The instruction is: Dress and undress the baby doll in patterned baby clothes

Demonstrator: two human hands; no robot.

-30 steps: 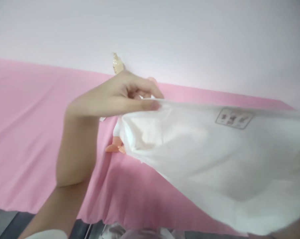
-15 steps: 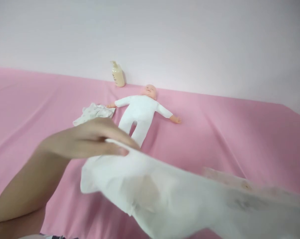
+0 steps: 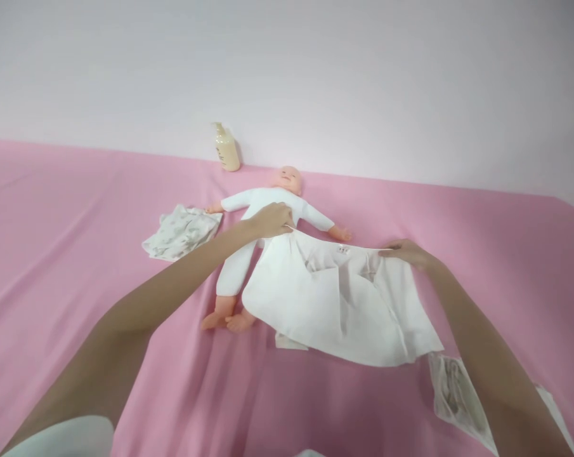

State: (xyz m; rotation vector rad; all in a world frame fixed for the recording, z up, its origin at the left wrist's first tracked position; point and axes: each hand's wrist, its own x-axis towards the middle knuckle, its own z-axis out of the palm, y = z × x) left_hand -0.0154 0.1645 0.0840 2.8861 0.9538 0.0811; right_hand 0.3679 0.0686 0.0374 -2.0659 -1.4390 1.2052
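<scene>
My left hand point(image 3: 274, 220) and my right hand point(image 3: 405, 251) each pinch the upper edge of a white baby garment point(image 3: 334, 311). Its edge is stretched between them, with a small printed label midway. The cloth spreads downward with folds and hides part of one of the doll's legs. Beneath and left of it, a baby doll point(image 3: 248, 206) lies on its back, arms spread, with a white cloth body and bare plastic feet. My left hand is over the doll's torso. My right hand is beyond the doll's outstretched hand, on the right.
A pink sheet point(image 3: 77, 254) covers the surface, which meets a pale wall. Near the wall stands a cream pump bottle point(image 3: 227, 150). Crumpled patterned cloth point(image 3: 182, 231) lies left of the doll. Beside my right forearm is another light bundle of cloth point(image 3: 458, 393).
The garment has moved from close in front of the camera out to beside the doll and is now spread. My right hand has come into view, and my left hand has moved forward and right.
</scene>
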